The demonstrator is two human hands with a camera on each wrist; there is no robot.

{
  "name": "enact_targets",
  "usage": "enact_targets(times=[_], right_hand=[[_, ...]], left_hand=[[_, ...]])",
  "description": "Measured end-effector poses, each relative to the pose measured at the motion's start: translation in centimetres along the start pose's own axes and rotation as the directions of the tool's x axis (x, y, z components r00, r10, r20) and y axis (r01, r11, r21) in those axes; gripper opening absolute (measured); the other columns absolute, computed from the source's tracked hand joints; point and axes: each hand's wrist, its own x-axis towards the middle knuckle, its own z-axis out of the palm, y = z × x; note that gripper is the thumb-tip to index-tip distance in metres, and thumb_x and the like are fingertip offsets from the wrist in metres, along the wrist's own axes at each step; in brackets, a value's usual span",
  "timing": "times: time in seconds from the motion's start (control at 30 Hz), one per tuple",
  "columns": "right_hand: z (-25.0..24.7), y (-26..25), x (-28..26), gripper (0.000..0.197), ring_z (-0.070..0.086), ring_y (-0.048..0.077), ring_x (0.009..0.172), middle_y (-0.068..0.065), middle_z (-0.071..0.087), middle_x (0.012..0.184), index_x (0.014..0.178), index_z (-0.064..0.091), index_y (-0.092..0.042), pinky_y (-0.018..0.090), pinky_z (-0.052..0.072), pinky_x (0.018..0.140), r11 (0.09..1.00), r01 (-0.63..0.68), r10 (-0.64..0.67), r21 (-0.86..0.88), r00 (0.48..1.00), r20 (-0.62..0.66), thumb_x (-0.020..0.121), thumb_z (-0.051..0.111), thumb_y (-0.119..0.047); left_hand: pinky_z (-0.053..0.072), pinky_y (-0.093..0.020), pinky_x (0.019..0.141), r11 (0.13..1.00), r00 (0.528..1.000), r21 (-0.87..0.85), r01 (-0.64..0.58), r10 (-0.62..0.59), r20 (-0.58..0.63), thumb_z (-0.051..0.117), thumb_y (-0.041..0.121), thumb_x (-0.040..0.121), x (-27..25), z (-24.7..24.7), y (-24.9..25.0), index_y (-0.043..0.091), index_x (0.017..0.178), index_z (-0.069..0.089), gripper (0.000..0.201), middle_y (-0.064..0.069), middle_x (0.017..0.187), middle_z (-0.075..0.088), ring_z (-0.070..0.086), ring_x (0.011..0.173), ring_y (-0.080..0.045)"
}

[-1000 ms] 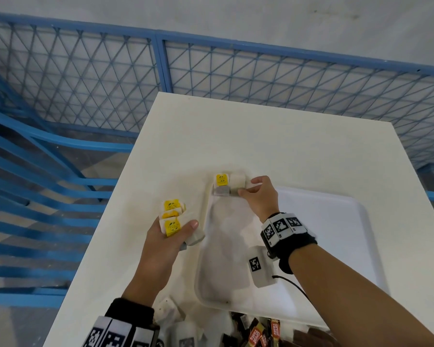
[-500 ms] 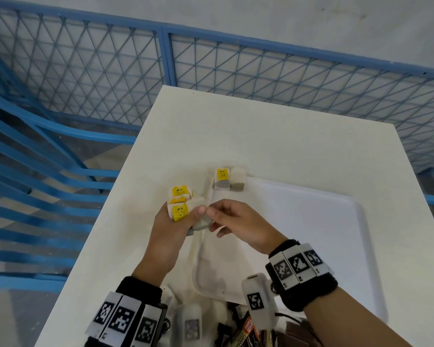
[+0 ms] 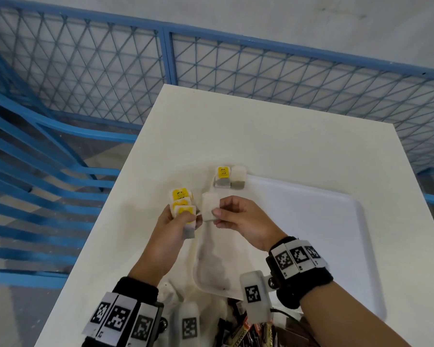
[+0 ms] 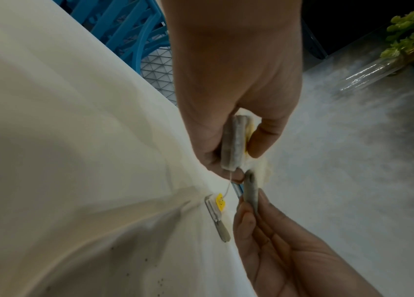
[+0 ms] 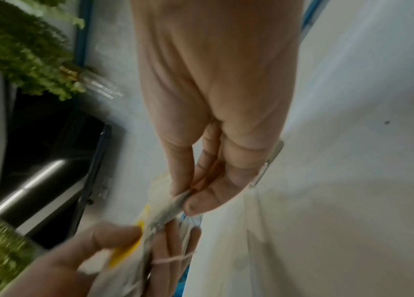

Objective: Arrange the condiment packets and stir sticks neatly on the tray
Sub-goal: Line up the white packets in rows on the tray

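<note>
My left hand (image 3: pixel 186 217) grips a small stack of white packets with yellow labels (image 3: pixel 181 200) above the table, just left of the white tray (image 3: pixel 311 221). My right hand (image 3: pixel 217 216) pinches one plain white packet (image 3: pixel 209 205) right beside that stack, over the tray's left rim. Two packets (image 3: pixel 229 176) lie side by side at the tray's far left corner. In the left wrist view the stack (image 4: pixel 235 140) sits between thumb and fingers, and the single packet (image 4: pixel 250 193) is seen edge-on. The right wrist view shows the thumb and fingers (image 5: pixel 195 203) pinching the packet (image 5: pixel 170 211).
A heap of dark and red packets and sticks (image 3: pixel 248 331) lies at the table's near edge below my wrists. The white table (image 3: pixel 261 136) stands against a blue mesh fence (image 3: pixel 211 66). Blue rails (image 3: pixel 35 151) run along the left.
My right hand left a white packet beside the yellow-labelled one at the tray's far corner, came back to my left hand and took hold of a plain white packet from the stack.
</note>
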Motion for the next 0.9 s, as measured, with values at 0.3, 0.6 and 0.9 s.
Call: enact_targets(times=[0.3, 0.6, 0.9], right_hand=[[-2.0, 0.3, 3.7, 0.022, 0.06, 0.021, 0.067, 0.014, 0.058, 0.078, 0.088, 0.052, -0.008, 0.02, 0.058, 0.062, 0.995, 0.048, -0.076, -0.09, 0.934, -0.35, 0.079, 0.065, 0.008], [-1.6, 1.2, 6.5, 0.029, 0.059, 0.02, 0.06, 0.004, 0.06, 0.071, 0.096, 0.049, -0.008, 0.034, 0.056, 0.07, 0.931, 0.048, -0.234, -0.362, 0.839, -0.491, 0.078, 0.07, 0.0], [-1.3, 1.9, 7.6, 0.035, 0.063, 0.028, 0.075, 0.015, 0.066, 0.083, 0.095, 0.045, -0.013, 0.044, 0.055, 0.077, 0.878, 0.012, -0.285, -0.479, 0.817, -0.502, 0.075, 0.074, -0.009]], left_hand=[[0.056, -0.022, 0.065, 0.999, 0.998, -0.046, 0.006, -0.009, -0.063, 0.051, 0.002, 0.092, -0.2, -1.1, 0.0, 0.005, 0.105, 0.057, 0.014, -0.006, 0.092, 0.064, 0.068, 0.075, -0.022], [0.055, -0.021, 0.064, 0.999, 0.997, -0.048, -0.004, 0.001, -0.074, 0.052, 0.006, 0.092, -0.2, -1.5, 0.3, 0.014, 0.102, 0.06, 0.015, -0.003, 0.095, 0.066, 0.068, 0.081, -0.023], [0.056, -0.02, 0.064, 0.998, 0.999, -0.065, -0.014, 0.012, -0.033, 0.053, 0.005, 0.092, -0.1, -1.5, -0.1, 0.012, 0.106, 0.059, 0.017, -0.004, 0.099, 0.066, 0.069, 0.083, -0.021]])
